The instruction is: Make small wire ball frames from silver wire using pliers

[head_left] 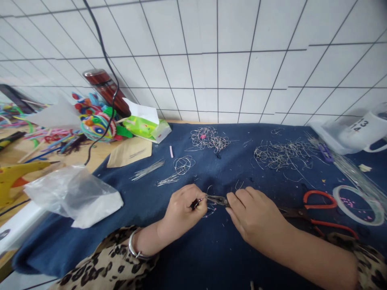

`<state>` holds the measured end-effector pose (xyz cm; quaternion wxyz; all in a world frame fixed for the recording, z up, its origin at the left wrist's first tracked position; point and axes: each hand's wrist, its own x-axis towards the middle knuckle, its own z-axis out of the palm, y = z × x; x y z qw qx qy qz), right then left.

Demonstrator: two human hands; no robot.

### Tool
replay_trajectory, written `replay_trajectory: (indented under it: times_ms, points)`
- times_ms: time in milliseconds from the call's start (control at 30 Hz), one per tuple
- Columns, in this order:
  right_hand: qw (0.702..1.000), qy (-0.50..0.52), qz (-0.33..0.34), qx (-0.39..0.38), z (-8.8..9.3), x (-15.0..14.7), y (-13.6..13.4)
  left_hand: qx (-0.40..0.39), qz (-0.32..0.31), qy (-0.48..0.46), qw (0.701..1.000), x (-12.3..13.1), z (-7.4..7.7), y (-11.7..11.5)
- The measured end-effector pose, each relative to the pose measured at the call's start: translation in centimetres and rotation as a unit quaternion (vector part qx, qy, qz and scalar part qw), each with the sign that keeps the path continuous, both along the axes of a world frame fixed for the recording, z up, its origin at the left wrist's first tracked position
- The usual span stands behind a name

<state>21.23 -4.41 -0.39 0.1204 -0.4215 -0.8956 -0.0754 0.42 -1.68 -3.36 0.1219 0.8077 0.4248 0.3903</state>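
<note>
**Held items**
- Left hand (184,209): fingers curled, thumb and forefinger pinched shut on a small wire piece (210,210) with pink beads. A silver bracelet (134,249) sits at the wrist above a leopard-print sleeve (111,266).
- Right hand (254,213): knuckles up, closed around the handles of the pliers (217,199). The nose of the pliers points left and reaches the left fingertips. Whether it bites the wire is too small to tell.
- Location: both hands, the pliers and the wire piece lie low and central on the blue cloth (211,257), the hands almost touching.

**On the cloth, behind the hands**
- 1 wire coil (184,164).
- 2 bundles of straight wires (148,170), left of the coil.
- 1 wire tangle with a pink bead (208,139), near the wall.
- 1 loose heap of wire (284,155), to the right.
- 1 short pink stick (171,152).

**On the cloth, right**
- Red-handled scissors (320,209), just beside the right forearm.
- Clear tape ring (359,203), beyond the scissors.
- Clear container (356,129) marked 13 and 14.

**Left side**
- Crumpled plastic bag (72,193) at the edge of the cloth.
- Brown envelope (130,152).
- Green tissue pack (146,127).
- Dark red flask (107,90) leaning on the tiled wall (242,40).
- Colourful pipe-cleaner figures (95,119).
- Black cable (102,60) hanging across them.
</note>
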Motion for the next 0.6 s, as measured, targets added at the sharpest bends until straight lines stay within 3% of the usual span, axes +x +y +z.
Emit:
replay_trajectory:
  times_ms: [600]
  points:
    - [1.000, -0.024, 0.011, 0.017, -0.13, 0.26, -0.14, -0.064, -0.057, -0.007, 0.996, -0.35, 0.36, 0.05]
